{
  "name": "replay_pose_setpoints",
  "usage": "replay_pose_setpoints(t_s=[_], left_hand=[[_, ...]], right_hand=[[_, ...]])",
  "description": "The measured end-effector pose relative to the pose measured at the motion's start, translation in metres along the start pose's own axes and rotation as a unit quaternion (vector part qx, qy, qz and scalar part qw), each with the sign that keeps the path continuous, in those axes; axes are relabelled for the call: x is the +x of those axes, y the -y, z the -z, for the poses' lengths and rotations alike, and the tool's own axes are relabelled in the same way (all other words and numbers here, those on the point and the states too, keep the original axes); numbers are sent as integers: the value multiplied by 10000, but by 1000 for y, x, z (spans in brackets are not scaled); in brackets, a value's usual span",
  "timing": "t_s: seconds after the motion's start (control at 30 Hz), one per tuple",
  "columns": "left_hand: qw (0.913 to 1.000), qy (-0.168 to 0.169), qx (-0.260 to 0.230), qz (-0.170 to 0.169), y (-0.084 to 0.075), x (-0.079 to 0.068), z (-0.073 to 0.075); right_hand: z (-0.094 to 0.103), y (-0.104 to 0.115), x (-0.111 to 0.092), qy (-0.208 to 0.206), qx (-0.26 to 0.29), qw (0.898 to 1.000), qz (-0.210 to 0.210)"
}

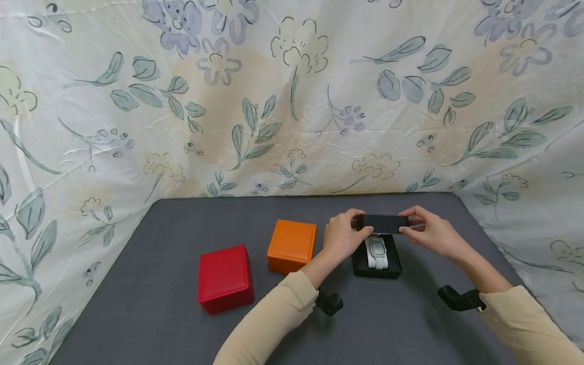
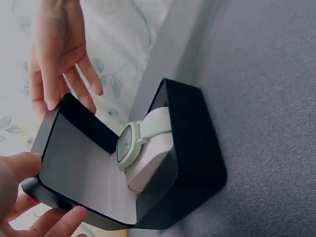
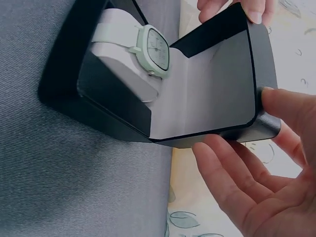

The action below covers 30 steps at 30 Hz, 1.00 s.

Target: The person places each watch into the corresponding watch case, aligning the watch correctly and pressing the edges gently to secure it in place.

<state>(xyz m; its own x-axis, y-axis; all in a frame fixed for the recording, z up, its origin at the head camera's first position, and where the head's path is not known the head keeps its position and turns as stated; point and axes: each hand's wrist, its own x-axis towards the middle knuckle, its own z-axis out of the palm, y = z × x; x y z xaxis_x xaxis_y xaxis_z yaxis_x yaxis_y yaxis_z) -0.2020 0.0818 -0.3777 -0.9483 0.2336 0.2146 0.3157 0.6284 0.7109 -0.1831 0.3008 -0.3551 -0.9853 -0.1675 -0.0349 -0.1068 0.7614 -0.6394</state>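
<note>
A black watch box [image 1: 392,267] stands raised-lid on the grey table, right of centre in the head view. My left hand [image 1: 342,235] grips the left end of its lid [image 1: 382,224] between thumb and fingers. At the lid's other end, my right hand [image 1: 433,233] pinches the edge, thumb at the rim and fingers behind. Inside the base, a pale green watch [image 3: 154,49] is wrapped round a white cushion [image 3: 118,66]. The lid's pale lining [image 2: 79,163] faces the watch in both wrist views.
An orange box [image 1: 292,243], closed, sits left of the watch box, close by my left forearm. Farther left is a closed red box [image 1: 225,279]. A flower-printed cloth [image 1: 255,116] hangs behind the grey table [image 1: 159,294] and along its sides.
</note>
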Motion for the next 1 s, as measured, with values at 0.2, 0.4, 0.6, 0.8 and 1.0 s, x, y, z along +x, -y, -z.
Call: replay_pose_setpoints(t_s=[0.2, 0.4, 0.6, 0.8, 1.0], left_hand=[[9999, -122, 16, -91, 2, -8, -2], [9995, -205, 175, -137, 4, -14, -5], [9995, -260, 138, -139, 5, -23, -10], [9988, -428, 119, -209, 9, -33, -17], [9979, -564, 70, -320, 13, -42, -24]], right_hand=[[-7, -1, -6, -215, -164, 9995, 171], [-13, -4, -12, -524, -490, 9968, 356], [-22, -9, -19, -671, -424, 9959, 435], [-34, -15, -26, -812, -309, 9949, 511], [-45, -20, -32, -998, -286, 9929, 584]])
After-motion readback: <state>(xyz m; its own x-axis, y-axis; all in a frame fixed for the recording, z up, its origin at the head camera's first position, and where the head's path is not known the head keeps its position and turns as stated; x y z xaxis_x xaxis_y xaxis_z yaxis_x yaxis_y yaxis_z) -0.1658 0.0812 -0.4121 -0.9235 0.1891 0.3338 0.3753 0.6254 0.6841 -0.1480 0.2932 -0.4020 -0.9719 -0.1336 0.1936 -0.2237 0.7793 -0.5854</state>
